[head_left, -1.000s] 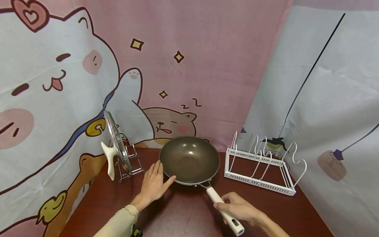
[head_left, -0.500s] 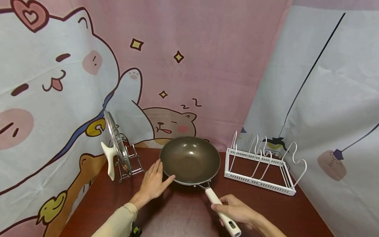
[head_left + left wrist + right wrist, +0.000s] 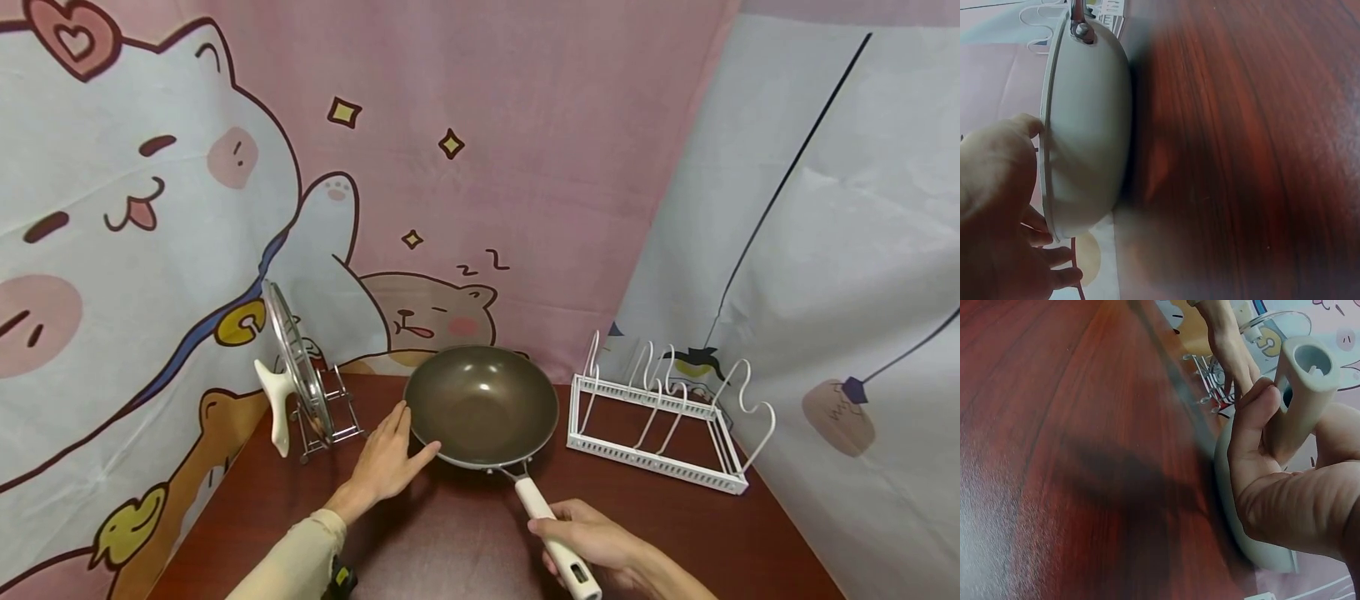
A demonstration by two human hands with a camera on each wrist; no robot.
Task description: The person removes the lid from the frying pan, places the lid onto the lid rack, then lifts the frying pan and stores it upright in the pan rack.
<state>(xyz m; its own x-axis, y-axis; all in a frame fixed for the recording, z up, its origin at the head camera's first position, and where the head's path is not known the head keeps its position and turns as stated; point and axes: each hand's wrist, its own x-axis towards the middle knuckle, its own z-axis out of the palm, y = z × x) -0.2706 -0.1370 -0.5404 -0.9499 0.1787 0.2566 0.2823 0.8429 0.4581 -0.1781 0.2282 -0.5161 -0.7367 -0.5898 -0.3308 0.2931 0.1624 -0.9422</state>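
Note:
A deep wok-shaped frying pan (image 3: pixel 482 408), brown inside and pale outside, sits on the dark red table with its cream handle (image 3: pixel 551 533) towards me. My right hand (image 3: pixel 596 537) grips that handle, fingers wrapped round it, as the right wrist view also shows. Against the pan's left rim rests my left hand (image 3: pixel 386 458), its fingers fairly straight and its thumb spread along the near edge. In the left wrist view the thumb and fingertips of the left hand (image 3: pixel 1004 194) touch the rim of the pan (image 3: pixel 1088 131).
Left of the pan, a glass lid (image 3: pixel 296 358) with a cream handle stands upright in a small metal rack (image 3: pixel 345 421). To the right lies a white rack (image 3: pixel 660 458) with several curved wire dividers. A cartoon-printed cloth (image 3: pixel 562 167) hangs behind the table (image 3: pixel 457 542).
The pan's handle and my right hand have swung slightly to the left, while the bowl has stayed nearly in place. My left hand has shifted very slightly left.

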